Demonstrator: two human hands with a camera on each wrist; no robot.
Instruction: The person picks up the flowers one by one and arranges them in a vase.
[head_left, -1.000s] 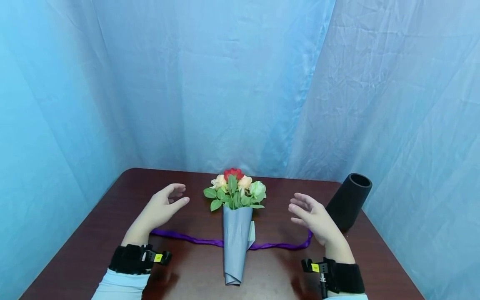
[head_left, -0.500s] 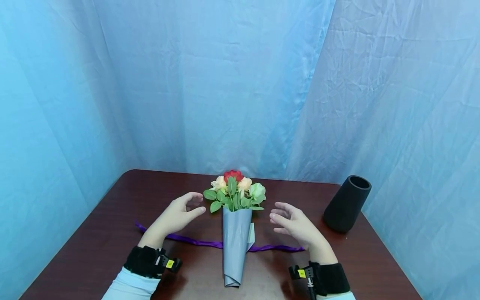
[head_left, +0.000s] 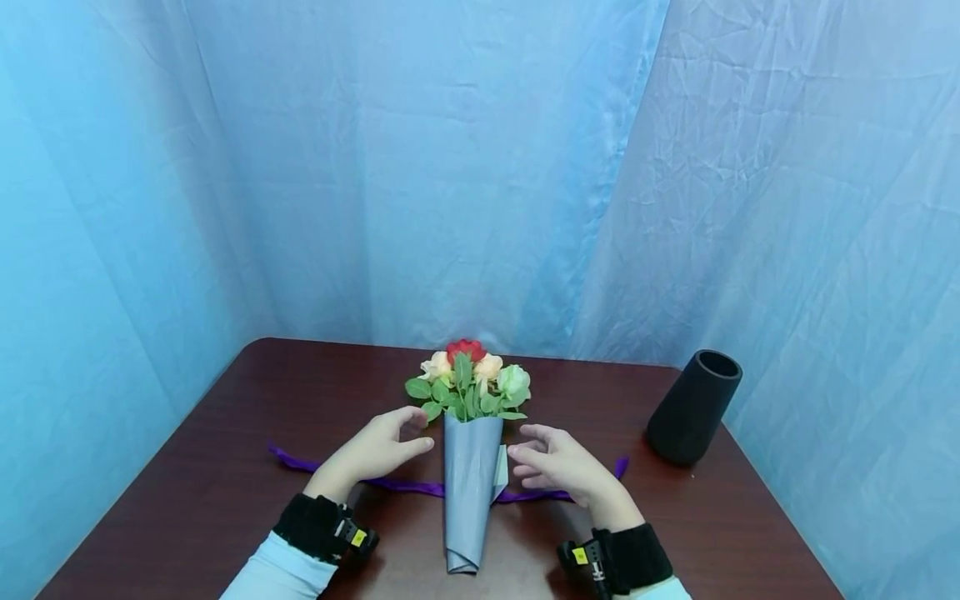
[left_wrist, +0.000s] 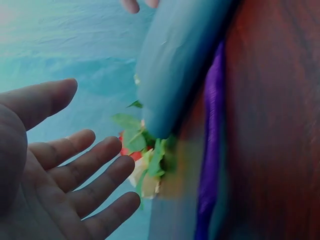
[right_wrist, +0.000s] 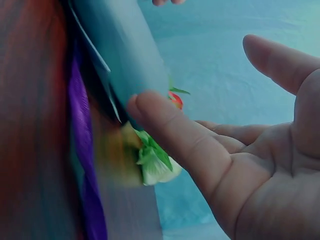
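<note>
A bouquet (head_left: 472,492) wrapped in grey-blue paper lies on the table, its red, cream and pale green flowers toward the far edge. Beneath the wrap runs a purple ribbon (head_left: 416,486), stretching out to both sides. My left hand (head_left: 382,446) hovers just left of the wrap, fingers spread and relaxed around nothing. On the other side, close to the folded paper flap, is my right hand (head_left: 558,465), also holding nothing. In the left wrist view the wrap (left_wrist: 175,65) shows beyond the fingers, and the right wrist view has the ribbon (right_wrist: 85,145) beside the wrap.
A black tapered vase (head_left: 693,408) stands at the right side of the dark brown table (head_left: 187,483). Light blue curtains (head_left: 450,167) hang behind the table and along both sides.
Both hands have moved inward and nearer to the bouquet, the left one rightward and the right one leftward. The bouquet, ribbon and vase stay in place.
</note>
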